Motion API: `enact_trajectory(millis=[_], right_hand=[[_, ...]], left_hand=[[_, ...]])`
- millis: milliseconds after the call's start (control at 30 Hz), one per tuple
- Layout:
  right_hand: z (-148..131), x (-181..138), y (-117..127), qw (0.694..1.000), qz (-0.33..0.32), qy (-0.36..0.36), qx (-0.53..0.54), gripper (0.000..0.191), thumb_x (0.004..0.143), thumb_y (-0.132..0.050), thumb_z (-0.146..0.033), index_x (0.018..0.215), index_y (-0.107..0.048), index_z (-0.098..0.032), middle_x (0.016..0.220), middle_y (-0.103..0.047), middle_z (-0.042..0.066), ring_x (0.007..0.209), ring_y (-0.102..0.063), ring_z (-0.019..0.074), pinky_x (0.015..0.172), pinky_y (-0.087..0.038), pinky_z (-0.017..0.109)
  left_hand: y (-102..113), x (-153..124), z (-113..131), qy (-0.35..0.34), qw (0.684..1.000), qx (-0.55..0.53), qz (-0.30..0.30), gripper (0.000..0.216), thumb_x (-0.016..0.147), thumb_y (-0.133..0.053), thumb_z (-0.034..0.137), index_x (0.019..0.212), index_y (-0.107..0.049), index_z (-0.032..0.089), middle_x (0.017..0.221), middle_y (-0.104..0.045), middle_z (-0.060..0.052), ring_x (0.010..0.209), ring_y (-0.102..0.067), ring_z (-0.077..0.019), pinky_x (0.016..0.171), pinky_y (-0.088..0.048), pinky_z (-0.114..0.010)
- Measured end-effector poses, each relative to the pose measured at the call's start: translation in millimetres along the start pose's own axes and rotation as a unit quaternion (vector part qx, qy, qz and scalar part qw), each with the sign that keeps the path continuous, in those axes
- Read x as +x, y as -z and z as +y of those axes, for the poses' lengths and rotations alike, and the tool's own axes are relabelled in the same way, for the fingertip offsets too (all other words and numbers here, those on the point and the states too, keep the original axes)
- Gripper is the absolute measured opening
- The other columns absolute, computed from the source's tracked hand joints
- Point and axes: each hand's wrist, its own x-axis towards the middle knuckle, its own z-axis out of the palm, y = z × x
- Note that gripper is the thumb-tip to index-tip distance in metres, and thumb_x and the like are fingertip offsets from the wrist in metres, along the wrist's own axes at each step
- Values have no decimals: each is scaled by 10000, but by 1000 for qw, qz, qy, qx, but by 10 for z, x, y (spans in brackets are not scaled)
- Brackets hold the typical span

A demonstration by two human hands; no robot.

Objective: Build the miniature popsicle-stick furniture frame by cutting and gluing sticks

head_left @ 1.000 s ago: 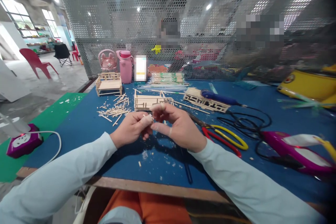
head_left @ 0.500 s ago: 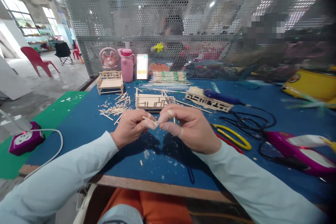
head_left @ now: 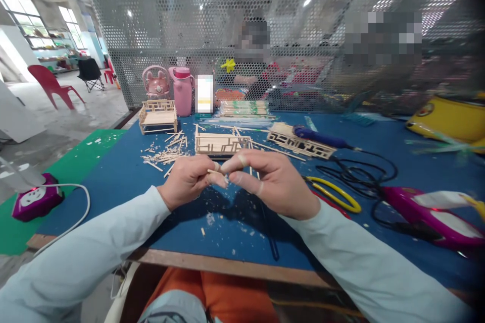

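Note:
My left hand (head_left: 189, 180) and my right hand (head_left: 273, 181) meet fingertip to fingertip above the blue mat (head_left: 125, 181). Both are closed in a pinch on a short thin wooden stick (head_left: 213, 171), which pokes out to the left between the fingers. Several fingertips wear tape. Just behind the hands stands a small wooden frame model (head_left: 220, 144). A scatter of loose wooden sticks (head_left: 166, 154) lies to the left of it.
A finished wooden bench model (head_left: 158, 117), a flat lattice panel (head_left: 299, 144), a blue-handled tool (head_left: 322, 140) with black cable, yellow and red pliers (head_left: 335, 196), pink bottles (head_left: 182, 92) and stick bundles (head_left: 244, 109) sit on the mat. A purple power strip (head_left: 36, 201) lies left. Behind the mesh screen sits a person.
Both hands stayed together, shifting slightly up and right; the fingers have re-pinched the little stick. The view has drifted a little.

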Motion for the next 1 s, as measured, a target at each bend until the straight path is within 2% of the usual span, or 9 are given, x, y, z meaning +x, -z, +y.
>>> enact_trajectory(millis=[200, 367, 500, 600, 733, 833, 1000], right_hand=[[-17, -15, 17, 999, -19, 29, 2, 224, 896, -503, -315, 731, -598, -197, 721, -610, 18, 664, -547, 117, 659, -438, 254], [-47, -28, 54, 998, -50, 17, 28, 306, 909, -462, -413, 706, -546, -200, 689, -556, 12, 644, -509, 118, 642, -431, 258], [-78, -41, 88, 996, -49, -1, 71, 314, 891, -488, -437, 695, -544, -199, 665, -533, 5, 614, -489, 116, 599, -427, 260], [-74, -42, 121, 997, -23, -25, 70, 270, 866, -540, -394, 681, -569, -199, 665, -575, 9, 606, -515, 118, 584, -436, 263], [-37, -23, 125, 999, 7, -39, -10, 67, 803, -616, -240, 758, -653, -206, 700, -658, 2, 617, -569, 115, 611, -457, 252], [-25, -5, 80, 999, -4, -17, -28, 84, 814, -600, -217, 820, -684, -208, 738, -694, 6, 638, -601, 113, 625, -471, 242], [-14, -6, -17, 999, -14, 31, -25, 64, 816, -624, -201, 787, -680, -203, 718, -694, 5, 646, -624, 102, 618, -478, 213]], left_hand=[[14, 9, -4, 2, 1000, -11, -2, 457, 811, -499, 579, 685, -699, 188, 605, -650, -48, 548, -554, -121, 586, -422, -213], [19, 5, 12, 10, 1000, -10, -6, 468, 802, -501, 594, 679, -710, 194, 619, -669, -52, 555, -566, -124, 594, -433, -215], [30, 10, -8, 21, 1000, -16, 9, 463, 809, -500, 586, 677, -709, 195, 638, -686, -53, 556, -573, -121, 597, -442, -216], [35, 16, -23, 14, 1000, -6, 20, 467, 830, -479, 573, 689, -713, 193, 651, -692, -57, 568, -582, -122, 605, -447, -218], [22, 12, -21, 4, 1000, -3, 16, 422, 838, -499, 534, 728, -721, 192, 657, -691, -56, 571, -589, -120, 601, -445, -213], [16, 4, -26, 0, 1000, 1, 2, 446, 834, -484, 558, 716, -712, 193, 647, -680, -56, 572, -587, -122, 591, -437, -212], [20, -6, -49, -14, 1000, 13, -18, 525, 832, -420, 615, 718, -697, 184, 642, -670, -73, 591, -598, -135, 587, -434, -216]])
